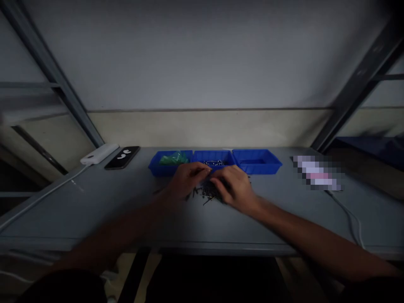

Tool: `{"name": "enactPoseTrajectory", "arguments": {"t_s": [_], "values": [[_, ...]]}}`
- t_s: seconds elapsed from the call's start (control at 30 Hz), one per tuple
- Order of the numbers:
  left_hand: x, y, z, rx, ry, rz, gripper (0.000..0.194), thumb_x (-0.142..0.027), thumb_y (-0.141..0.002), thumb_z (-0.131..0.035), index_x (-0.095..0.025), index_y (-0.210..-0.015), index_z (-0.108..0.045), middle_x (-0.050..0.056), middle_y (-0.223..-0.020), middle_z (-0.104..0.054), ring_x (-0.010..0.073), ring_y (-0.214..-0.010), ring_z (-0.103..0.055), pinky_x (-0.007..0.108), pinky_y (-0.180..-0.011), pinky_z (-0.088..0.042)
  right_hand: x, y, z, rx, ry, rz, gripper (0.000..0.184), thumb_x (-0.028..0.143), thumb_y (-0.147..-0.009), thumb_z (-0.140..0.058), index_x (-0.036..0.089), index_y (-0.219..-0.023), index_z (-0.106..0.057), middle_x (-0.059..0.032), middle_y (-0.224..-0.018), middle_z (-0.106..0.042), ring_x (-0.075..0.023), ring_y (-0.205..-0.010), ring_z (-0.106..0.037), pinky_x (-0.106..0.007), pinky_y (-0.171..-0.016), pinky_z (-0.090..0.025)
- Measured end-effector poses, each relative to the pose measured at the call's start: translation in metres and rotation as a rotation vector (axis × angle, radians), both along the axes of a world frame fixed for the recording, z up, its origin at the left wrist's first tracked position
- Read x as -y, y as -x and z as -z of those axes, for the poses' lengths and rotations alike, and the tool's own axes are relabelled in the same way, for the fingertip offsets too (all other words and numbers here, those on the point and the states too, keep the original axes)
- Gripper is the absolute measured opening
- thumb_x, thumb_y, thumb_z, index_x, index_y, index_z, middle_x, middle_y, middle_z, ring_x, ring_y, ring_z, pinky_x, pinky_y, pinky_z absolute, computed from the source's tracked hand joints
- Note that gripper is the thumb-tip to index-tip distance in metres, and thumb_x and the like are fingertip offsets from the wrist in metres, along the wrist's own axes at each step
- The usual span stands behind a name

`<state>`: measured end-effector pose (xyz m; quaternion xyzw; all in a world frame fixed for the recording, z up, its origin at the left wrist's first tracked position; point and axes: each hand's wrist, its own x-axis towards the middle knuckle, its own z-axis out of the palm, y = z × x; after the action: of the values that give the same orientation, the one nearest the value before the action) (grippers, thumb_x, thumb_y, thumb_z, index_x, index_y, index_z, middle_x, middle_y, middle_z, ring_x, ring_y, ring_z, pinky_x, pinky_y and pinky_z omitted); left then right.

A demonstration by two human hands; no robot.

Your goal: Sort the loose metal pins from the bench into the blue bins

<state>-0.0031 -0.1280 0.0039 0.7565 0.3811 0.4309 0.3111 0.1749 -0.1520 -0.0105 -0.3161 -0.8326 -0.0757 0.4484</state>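
Note:
My left hand (187, 179) is over the left side of a loose pile of dark screws (206, 193), its thumb and fingers pinched together. Whatever is in that pinch is too small and dim to name. My right hand (238, 187) curls over the right part of the pile, with its fingertips near the left hand's. What its fingers grip, if anything, is hidden. Just behind both hands, the middle blue bin (206, 155) holds several shiny metal screws. A green plastic bag (174, 158) lies in the left blue bin (154, 167).
The right blue bin (257, 168) adjoins the middle one. On the grey table (110, 210), a white power bank (99, 154) with a cable and a phone (123, 158) lie to the left. A pixelated device (317, 173) with a cable lies right. Metal posts flank the back wall.

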Motion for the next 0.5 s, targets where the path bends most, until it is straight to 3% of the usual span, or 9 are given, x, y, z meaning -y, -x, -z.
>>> {"name": "enactPoseTrajectory", "arguments": {"t_s": [0.33,0.5], "values": [[-0.004,0.002,0.011,-0.046,-0.198,0.005,0.012,-0.025,-0.077,-0.061,-0.016,-0.085,-0.065,0.001,-0.077,-0.068,0.0119,-0.070,-0.062,0.022,-0.067,-0.048,-0.004,-0.002,0.000,-0.060,0.016,-0.013,0.007,0.020,-0.085,-0.051,0.019,-0.086,-0.057,-0.0027,-0.079,-0.065,-0.0156,-0.072,-0.056,-0.030,-0.069,-0.040],[-0.004,0.002,0.006,0.053,-0.100,-0.003,0.014,-0.025,-0.079,-0.060,-0.017,-0.088,-0.066,0.002,-0.085,-0.070,0.0133,-0.077,-0.064,0.025,-0.073,-0.051,-0.006,-0.003,0.001,-0.031,0.040,-0.018,0.007,0.021,-0.086,-0.050,0.019,-0.088,-0.056,-0.0030,-0.079,-0.065,-0.0156,-0.070,-0.055,-0.030,-0.068,-0.040]]}}
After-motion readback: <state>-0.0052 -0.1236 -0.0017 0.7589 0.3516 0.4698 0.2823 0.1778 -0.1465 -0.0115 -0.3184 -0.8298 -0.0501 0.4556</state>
